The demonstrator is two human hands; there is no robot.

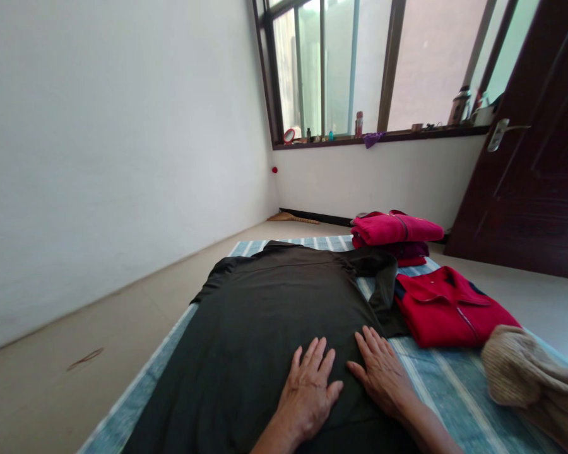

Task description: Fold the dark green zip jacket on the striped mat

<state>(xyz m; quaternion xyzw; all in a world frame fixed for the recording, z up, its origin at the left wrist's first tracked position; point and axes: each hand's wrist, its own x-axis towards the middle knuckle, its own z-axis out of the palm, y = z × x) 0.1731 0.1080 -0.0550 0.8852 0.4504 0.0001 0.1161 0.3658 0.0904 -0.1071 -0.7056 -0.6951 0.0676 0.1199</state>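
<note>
A long black garment (274,302) with sleeves lies spread out in front of me, its collar end away from me. My left hand (310,384) rests flat on its lower middle, fingers stretched out. Close beside it, my right hand (381,369) also lies flat near the garment's right edge, thumb pointing left toward the left hand. Neither hand holds anything. The garment's right sleeve (383,280) is bent down along its side; the left sleeve (218,274) lies bunched at the far left.
Under the garment is a blue-white striped sheet (454,384). To the right lie a folded red zip-collar top (454,309), a beige knitted item (525,372) and a stack of folded pink clothes (397,228). A white wall (123,126) runs along the left; a dark door (530,170) stands right.
</note>
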